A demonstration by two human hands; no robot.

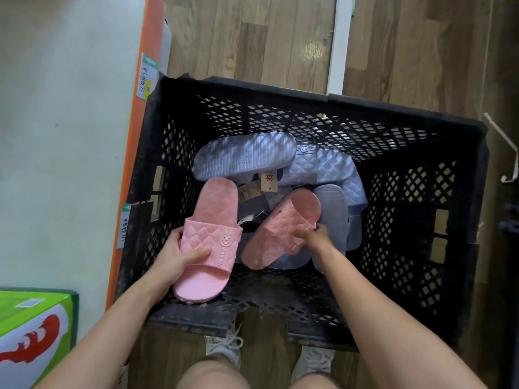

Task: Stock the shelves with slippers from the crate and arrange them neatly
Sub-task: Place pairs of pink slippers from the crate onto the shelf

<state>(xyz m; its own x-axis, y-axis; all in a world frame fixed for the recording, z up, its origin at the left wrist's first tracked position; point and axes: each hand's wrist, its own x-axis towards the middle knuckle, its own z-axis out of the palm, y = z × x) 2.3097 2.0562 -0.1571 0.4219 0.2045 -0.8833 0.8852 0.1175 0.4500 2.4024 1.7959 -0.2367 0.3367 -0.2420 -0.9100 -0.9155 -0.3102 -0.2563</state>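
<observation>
Wood-plank floor [252, 37] lay under black lattice crate [407, 153], left hand [179, 254] gripped pink quilted slipper [216, 203] at its strap over the near wall, right hand [316, 237] pinched second pink slipper [283, 220] inside the crate, lavender slippers [244, 158] piled behind.

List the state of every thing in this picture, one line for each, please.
left hand: grips left pink slipper by its strap
right hand: grips the strap of right pink slipper
left pink slipper: strap up, held at near side of crate
right pink slipper: tilted, resting on other slippers
back lilac slipper: sole up
quilted lilac slipper: strap up, partly covered
crate: open, partly filled
</observation>
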